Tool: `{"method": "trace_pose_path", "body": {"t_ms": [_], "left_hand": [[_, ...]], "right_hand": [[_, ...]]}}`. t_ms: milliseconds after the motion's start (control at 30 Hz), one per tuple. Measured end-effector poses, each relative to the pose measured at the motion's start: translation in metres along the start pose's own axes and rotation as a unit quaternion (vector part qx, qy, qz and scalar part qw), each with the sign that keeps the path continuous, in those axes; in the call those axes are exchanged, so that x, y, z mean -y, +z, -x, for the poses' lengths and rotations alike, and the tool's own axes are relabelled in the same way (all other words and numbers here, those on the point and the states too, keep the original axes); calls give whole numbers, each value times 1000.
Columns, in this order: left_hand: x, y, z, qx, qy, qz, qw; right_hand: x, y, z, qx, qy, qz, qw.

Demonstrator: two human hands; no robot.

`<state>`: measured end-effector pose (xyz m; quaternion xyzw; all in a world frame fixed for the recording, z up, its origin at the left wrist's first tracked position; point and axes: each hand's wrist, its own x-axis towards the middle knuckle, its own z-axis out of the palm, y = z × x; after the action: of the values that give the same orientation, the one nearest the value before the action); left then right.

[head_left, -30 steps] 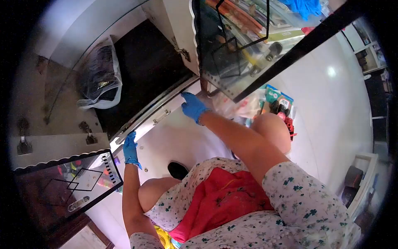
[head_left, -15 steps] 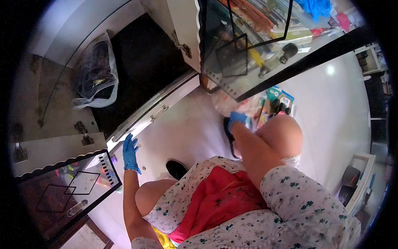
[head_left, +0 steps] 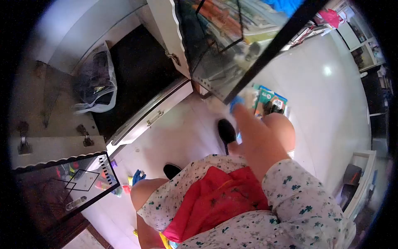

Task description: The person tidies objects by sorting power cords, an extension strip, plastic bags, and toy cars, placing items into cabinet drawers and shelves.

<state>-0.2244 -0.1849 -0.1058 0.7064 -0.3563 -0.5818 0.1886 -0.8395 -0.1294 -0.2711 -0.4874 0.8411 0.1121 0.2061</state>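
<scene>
My right hand (head_left: 237, 103), in a blue glove, is blurred and partly hidden behind my forearm. It is beside the lower corner of the open glass door (head_left: 219, 50), near a green and blue package (head_left: 265, 97) on the floor; its fingers cannot be made out. A small dark blue shape (head_left: 139, 176) shows past my left knee; I cannot tell whether it is my gloved left hand. The white cabinet (head_left: 176, 97) stands open, with a clear bag (head_left: 97, 83) of dark contents on its black shelf (head_left: 137, 62).
A second glass door (head_left: 74, 186) hangs open at the left. Colourful small items (head_left: 116, 189) lie beside it on the floor. A red cloth (head_left: 215, 199) covers my lap. White shelving (head_left: 360, 178) stands at the right, and a black shoe (head_left: 226, 130) shows ahead.
My right hand went from the cabinet edge to the package area. My left hand left the cabinet's lower edge. The view shifted slightly, and the right glass door sits further left in it.
</scene>
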Motion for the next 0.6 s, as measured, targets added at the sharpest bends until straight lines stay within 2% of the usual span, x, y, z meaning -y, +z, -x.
{"method": "trace_pose_path", "body": {"t_ms": [100, 200, 300, 333, 367, 400, 433, 467, 500, 533, 567, 600], "left_hand": [[29, -21, 16, 40, 25, 29, 998], [53, -41, 31, 66, 38, 51, 996], [72, -58, 38, 102, 73, 82, 989], [80, -65, 37, 121, 91, 90, 984], [84, -72, 38, 152, 123, 106, 975], [87, -76, 34, 182, 148, 131, 963], [85, -78, 33, 213, 173, 151, 950], [62, -70, 45, 155, 147, 231, 949], [43, -66, 68, 156, 148, 231, 949], [25, -61, 86, 57, 176, 139, 973], [12, -57, 93, -36, 209, 44, 976], [17, -68, 83, -17, 205, 42, 978]], "right_hand": [[-29, -95, 9, 117, -2, -25, 993], [-67, -165, 61, 101, -39, 59, 992], [-100, -200, 98, 27, -69, -4, 997], [-106, -227, 127, 34, 82, -302, 949], [-113, -248, 154, 37, 219, -569, 792], [-114, -249, 160, 37, 218, -570, 791], [-116, -254, 170, 17, 215, -652, 727], [-121, -266, 190, -16, 201, -730, 652], [-123, -271, 198, -34, 191, -797, 572], [-126, -279, 207, -40, 191, -797, 571], [-135, -289, 226, -60, 172, -825, 535], [-136, -297, 235, -67, 154, -847, 504]]}}
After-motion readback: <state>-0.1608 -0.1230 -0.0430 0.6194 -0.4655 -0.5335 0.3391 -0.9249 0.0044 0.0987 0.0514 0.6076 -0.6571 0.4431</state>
